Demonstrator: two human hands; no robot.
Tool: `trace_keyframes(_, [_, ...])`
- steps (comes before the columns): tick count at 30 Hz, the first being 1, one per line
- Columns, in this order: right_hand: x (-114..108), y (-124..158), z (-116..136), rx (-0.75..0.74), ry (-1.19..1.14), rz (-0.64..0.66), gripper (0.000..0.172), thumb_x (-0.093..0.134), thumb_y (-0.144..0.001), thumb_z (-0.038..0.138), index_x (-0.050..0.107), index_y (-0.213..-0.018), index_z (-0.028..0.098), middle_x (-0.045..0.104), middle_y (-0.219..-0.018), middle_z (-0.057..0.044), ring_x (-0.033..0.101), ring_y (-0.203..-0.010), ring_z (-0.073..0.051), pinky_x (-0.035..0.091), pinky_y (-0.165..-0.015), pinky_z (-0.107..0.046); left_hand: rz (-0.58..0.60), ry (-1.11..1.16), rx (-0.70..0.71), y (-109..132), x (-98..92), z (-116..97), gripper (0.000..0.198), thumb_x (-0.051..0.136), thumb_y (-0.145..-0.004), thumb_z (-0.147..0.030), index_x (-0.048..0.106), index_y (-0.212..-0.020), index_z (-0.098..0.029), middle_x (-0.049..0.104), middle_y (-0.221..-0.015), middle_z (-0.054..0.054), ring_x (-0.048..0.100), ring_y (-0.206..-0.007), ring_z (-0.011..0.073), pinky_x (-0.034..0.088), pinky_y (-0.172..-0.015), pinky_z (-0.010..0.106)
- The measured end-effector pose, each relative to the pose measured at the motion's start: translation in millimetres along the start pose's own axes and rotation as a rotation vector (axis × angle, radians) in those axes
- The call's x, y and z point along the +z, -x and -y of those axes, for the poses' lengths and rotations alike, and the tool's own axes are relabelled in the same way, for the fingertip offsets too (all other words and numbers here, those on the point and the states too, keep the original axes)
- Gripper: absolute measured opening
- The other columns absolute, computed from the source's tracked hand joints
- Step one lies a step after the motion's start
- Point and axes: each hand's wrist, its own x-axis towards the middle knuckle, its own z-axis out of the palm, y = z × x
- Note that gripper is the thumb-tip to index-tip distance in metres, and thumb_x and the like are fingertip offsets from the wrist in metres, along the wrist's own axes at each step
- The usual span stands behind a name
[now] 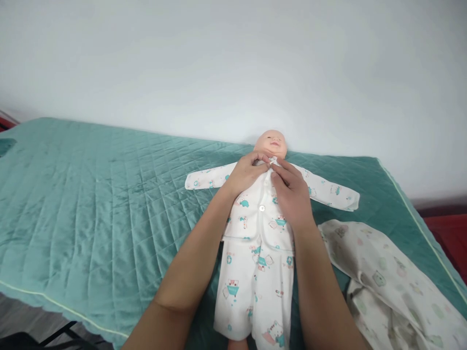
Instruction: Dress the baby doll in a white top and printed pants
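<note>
A baby doll (270,142) lies on its back, its head toward the wall. It wears a white printed baby jacket (244,214) and matching trousers (233,291). The sleeves stretch out to both sides. My left hand (250,170) and my right hand (291,187) meet at the jacket's collar, just under the doll's chin. Fingertips of both hands pinch the front edges of the jacket there; whether a button is between them is hidden. Lower down the front, a round button (261,208) shows.
A green quilted cover (91,204) spreads over the table, with a pale wall (219,63) behind. On the right lies a crumpled printed cloth (386,272). Something red (447,238) stands beyond the right edge. Black metal legs (62,333) show at lower left.
</note>
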Motion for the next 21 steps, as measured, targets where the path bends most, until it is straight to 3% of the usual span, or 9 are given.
trace_keyframes(21, [2.3, 1.6, 1.2, 0.009, -0.007, -0.074, 0.028, 0.057, -0.090, 0.028, 0.080, -0.105, 0.026, 0.067, -0.133, -0.004, 0.058, -0.129, -0.028, 0.041, -0.116, -0.052, -0.044, -0.011, -0.029, 0.0, 0.3, 1.2, 0.004, 0.059, -0.083, -0.018, 0.062, -0.084, -0.017, 0.070, -0.121, 0.008, 0.063, -0.116, 0.0200, 0.043, -0.106, 0.035])
